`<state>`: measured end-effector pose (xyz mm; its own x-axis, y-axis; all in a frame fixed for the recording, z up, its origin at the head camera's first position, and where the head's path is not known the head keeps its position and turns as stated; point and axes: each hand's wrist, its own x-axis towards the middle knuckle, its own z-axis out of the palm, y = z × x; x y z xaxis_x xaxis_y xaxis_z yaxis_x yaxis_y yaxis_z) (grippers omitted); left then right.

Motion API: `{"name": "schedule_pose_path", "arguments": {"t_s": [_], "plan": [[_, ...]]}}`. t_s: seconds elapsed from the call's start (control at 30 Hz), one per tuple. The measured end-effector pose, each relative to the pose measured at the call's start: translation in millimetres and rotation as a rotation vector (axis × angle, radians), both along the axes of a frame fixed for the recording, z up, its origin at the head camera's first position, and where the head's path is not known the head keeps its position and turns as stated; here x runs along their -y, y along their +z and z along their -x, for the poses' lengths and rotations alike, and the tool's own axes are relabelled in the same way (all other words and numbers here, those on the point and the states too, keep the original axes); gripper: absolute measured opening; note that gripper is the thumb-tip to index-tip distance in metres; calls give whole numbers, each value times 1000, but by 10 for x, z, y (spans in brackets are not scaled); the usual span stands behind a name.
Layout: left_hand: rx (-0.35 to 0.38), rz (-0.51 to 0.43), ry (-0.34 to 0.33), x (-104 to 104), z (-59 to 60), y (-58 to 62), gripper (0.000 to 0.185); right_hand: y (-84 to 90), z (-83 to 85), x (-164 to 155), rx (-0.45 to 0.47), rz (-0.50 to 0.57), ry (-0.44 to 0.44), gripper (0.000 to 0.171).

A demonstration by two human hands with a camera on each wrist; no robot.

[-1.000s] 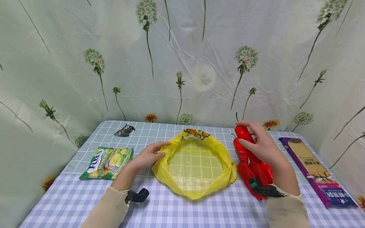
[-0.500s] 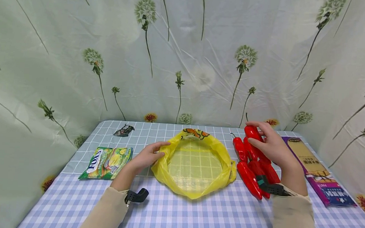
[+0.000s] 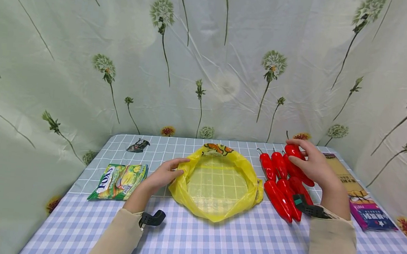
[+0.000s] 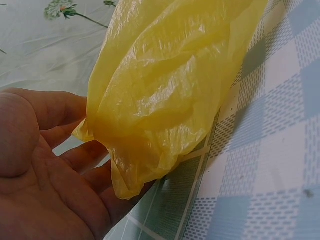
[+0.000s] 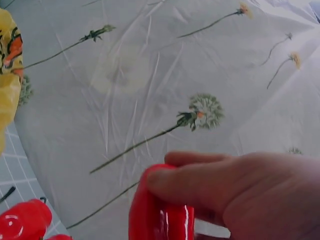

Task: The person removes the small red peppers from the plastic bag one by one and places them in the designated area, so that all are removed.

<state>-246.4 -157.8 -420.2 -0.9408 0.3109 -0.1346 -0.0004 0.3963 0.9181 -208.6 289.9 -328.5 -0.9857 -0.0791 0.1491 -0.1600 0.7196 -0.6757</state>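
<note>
My right hand [image 3: 313, 163] pinches a glossy red chili pepper [image 3: 294, 151] between thumb and fingers, near its stem end. In the right wrist view, the thumb lies along the top of that pepper [image 5: 159, 210]. Several other red chili peppers [image 3: 278, 201] lie in two rows under and left of this hand. My left hand [image 3: 163, 176] touches the left side of an open yellow plastic bag [image 3: 215, 217]. Seen from the left wrist, its fingers [image 4: 67, 107] extend loosely behind a crumpled fold of the bag [image 4: 160, 95], and their tips are hidden.
A green FOX'S candy bag [image 3: 119, 182] lies at the left, with a small black wrapper [image 3: 138, 145] behind it. To the right is a purple pasta packet [image 3: 370, 209], partly covered by the right arm. A floral curtain [image 3: 228, 66] hangs behind the table.
My right hand has shifted rightward with its pepper, uncovering more of the peppers beneath and covering more of the pasta packet. The left hand and yellow bag stay put.
</note>
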Motion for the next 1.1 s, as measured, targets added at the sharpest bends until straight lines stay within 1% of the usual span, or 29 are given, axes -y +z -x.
{"name": "schedule_pose_path", "arguments": {"t_s": [0.23, 0.5, 0.77, 0.97, 1.1], "plan": [[-5, 2, -17, 20, 2, -5, 44, -70, 36, -125, 32, -26, -31, 58], [-21, 0, -22, 17, 2, -18, 45, -195, 78, -260, 153, -32, -69, 66], [-22, -8, -25, 15, 3, -30, 45, -331, 89, -390, 186, -39, -62, 56], [-23, -12, -31, 20, 8, -31, 45, -397, 87, -458, 220, -46, -79, 55], [-21, -15, -32, 19, 10, -25, 45, -433, 80, -499, 242, -50, -99, 51]]}}
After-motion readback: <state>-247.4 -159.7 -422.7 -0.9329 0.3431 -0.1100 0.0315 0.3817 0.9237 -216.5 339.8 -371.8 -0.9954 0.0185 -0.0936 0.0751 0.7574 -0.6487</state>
